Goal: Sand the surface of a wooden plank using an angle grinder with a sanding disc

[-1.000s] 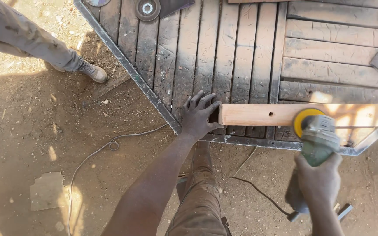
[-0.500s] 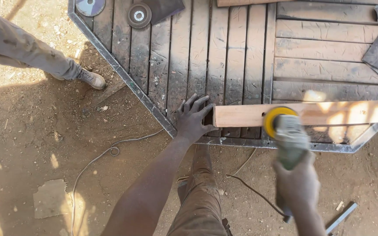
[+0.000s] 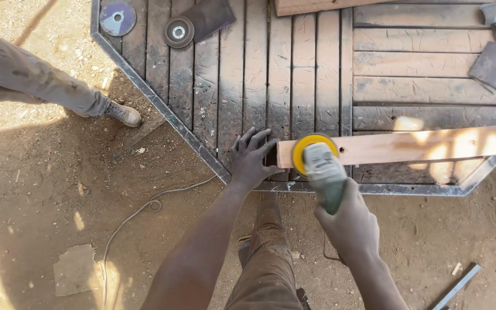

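Head view shows your left hand (image 3: pixel 252 161) spread flat, bracing the end of the wooden plank (image 3: pixel 397 147) across the slatted table (image 3: pixel 248 74), your right hand (image 3: pixel 348 221) wrapped around the angle grinder (image 3: pixel 320 166). Keep fingers off the yellow disc (image 3: pixel 301 150); no packages or labels visible.

Grinder (image 3: pixel 324 172) disc — underside hidden.

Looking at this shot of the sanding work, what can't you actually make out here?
- Head view: the grinder body hides where its yellow disc meets the plank.
- The right hand covers the grinder's handle and switch.
- The other person's leg is cut off by the left edge.
- The cable runs off the bottom edge.
- The left hand hides the plank's end.
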